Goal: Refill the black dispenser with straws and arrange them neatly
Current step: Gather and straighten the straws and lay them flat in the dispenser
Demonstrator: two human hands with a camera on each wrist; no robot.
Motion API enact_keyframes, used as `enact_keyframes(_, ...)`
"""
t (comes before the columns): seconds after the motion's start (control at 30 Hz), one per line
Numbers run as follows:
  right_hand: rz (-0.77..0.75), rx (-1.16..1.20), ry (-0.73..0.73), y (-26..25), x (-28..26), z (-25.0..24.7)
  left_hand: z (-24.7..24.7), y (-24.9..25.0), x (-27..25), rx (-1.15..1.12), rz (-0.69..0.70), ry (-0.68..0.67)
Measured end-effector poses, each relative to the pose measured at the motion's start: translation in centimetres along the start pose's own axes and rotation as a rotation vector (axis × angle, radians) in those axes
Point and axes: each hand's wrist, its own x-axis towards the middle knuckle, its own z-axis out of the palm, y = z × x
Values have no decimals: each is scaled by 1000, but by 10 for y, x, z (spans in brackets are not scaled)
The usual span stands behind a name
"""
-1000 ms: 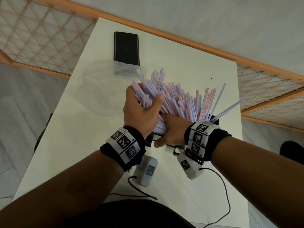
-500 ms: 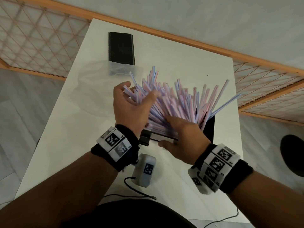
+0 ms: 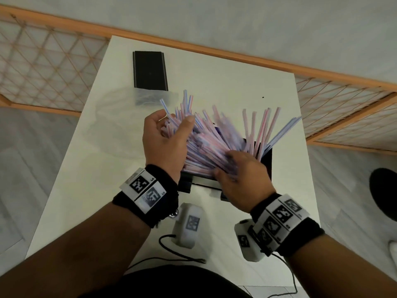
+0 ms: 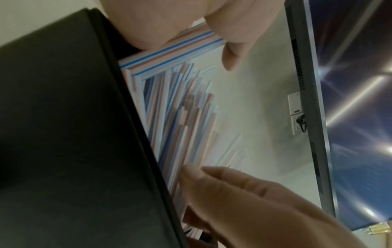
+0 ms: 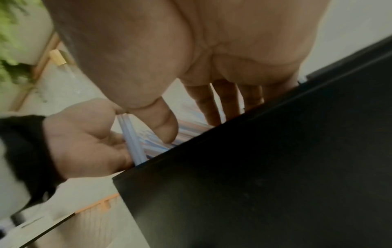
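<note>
A big bunch of pink-and-blue striped straws (image 3: 217, 138) stands fanned out and leaning in the open black dispenser (image 3: 266, 164) on the white table (image 3: 225, 82). My left hand (image 3: 171, 123) curls thumb and fingers round the left part of the bunch, above the dispenser's left end. My right hand (image 3: 232, 166) lies on the straws near the front wall with straight fingers (image 5: 214, 104), blurred by motion. In the left wrist view the straws (image 4: 176, 117) rise beside the dispenser's black wall (image 4: 74, 134). The dispenser's inside is hidden.
The black lid (image 3: 150, 70) lies at the far left of the table, with a clear plastic bag (image 3: 120, 125) in front of it. Cables (image 3: 182, 254) trail at the near edge. Wooden lattice railings flank the table. A dark shoe (image 3: 384, 190) is on the floor at the right.
My left hand has loosened from a tight fist on the bunch. My right hand has come out from beside it, moved right and settled on top. The straws lean lower.
</note>
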Motion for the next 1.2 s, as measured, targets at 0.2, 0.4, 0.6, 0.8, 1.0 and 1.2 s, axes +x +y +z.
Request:
enact_keyframes(0.2, 65, 25, 214, 8, -17, -37, -4, -1, 3, -68, 3, -16)
enact_keyframes(0.4, 600, 60, -61, 63, 21, -79, -8, -15, -1, 25, 135, -63)
enact_keyframes(0.6, 357, 8, -419, 55, 60, -59, -6, -20, 0, 64, 169, -55)
enact_keyframes(0.8, 168, -273, -347, 26, 73, -51, -7, -20, 1, 67, 167, -64)
enact_keyframes(1.0, 45, -117, -235, 10, 58, -55, -6, -15, -2, 37, 174, -74)
enact_keyframes(1.2, -76, -61, 38, -2, 34, -40, -6, -4, -5, 3, 161, -46)
